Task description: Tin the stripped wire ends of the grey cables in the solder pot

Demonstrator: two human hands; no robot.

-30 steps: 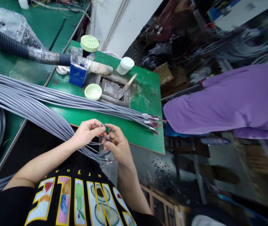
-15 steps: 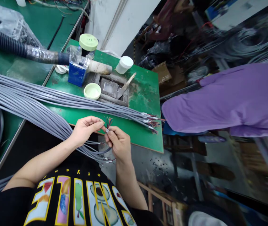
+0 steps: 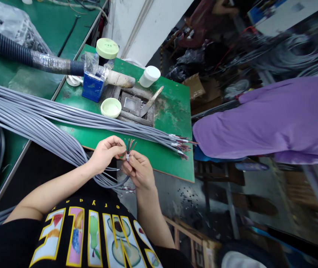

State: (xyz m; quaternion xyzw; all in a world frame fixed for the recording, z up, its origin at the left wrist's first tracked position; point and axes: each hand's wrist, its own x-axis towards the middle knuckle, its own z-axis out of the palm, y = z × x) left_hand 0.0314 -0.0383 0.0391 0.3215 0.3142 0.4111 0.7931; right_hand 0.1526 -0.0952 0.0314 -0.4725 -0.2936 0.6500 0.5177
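Note:
My right hand (image 3: 139,169) is closed round the end of a grey cable (image 3: 125,181), holding it upright just in front of the table edge. A fan of thin coloured wires (image 3: 130,145) sticks up from the cable end, above a whitish band. Beside the fan, my left hand (image 3: 109,152) has thumb and fingers pinched together at a thin wire of that cable, though the fingertips partly hide it. More grey cables with stripped ends hang below my hands. Behind them, a bundle of grey cables (image 3: 92,120) lies across the green table (image 3: 172,104), its wire ends near the right edge.
A solder pot (image 3: 131,104) with a flat scraper (image 3: 152,101) across it sits behind the bundle. Around it are a pale green lid (image 3: 111,108), a white tub (image 3: 149,76), a blue box (image 3: 92,87) and a black hose (image 3: 5,42). A person in purple (image 3: 259,119) is at the right.
My left hand has shifted slightly right, its fingertips closer to the wire fan. The right hand still holds the cable end, its fingers slightly moved. The whole view has shifted a little.

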